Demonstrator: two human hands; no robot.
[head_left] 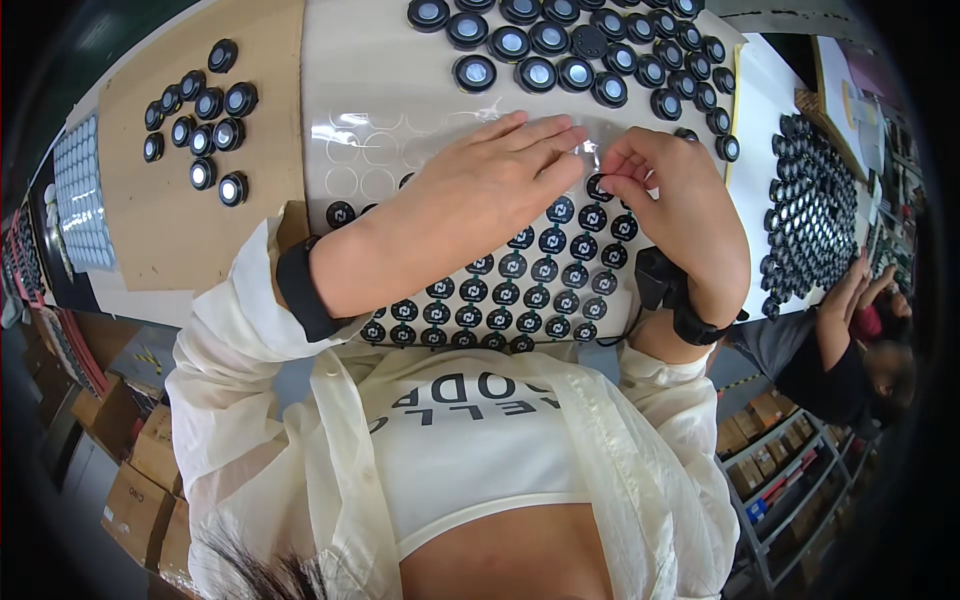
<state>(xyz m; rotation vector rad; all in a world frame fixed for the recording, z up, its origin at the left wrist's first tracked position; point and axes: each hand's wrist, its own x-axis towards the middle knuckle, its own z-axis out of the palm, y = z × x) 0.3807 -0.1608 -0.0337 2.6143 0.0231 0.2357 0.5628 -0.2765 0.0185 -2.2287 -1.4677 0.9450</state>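
In front of me lies a clear plastic sheet (pixel 350 150) carrying rows of round black stickers (pixel 513 265) with a light mark on each. Its far part shows only bare circle outlines. My left hand (pixel 505 165) lies palm down across the sheet, fingers stretched out, covering several circles. From the right, my right hand (pixel 675 180) bends in with thumb and fingertips pinched at a round black sticker (pixel 598 187) in the sheet's far right rows. A bit of clear film glints between the two hands. The sticker's edge under the fingertips is partly hidden.
Black round parts with pale centres (pixel 536 74) stand in rows beyond the sheet. More sit on a brown cardboard (pixel 130 220) at left, and many on the table at right (pixel 805 215). A sheet of pale circles (pixel 84 190) lies far left. Another person (pixel 835 350) works at right.
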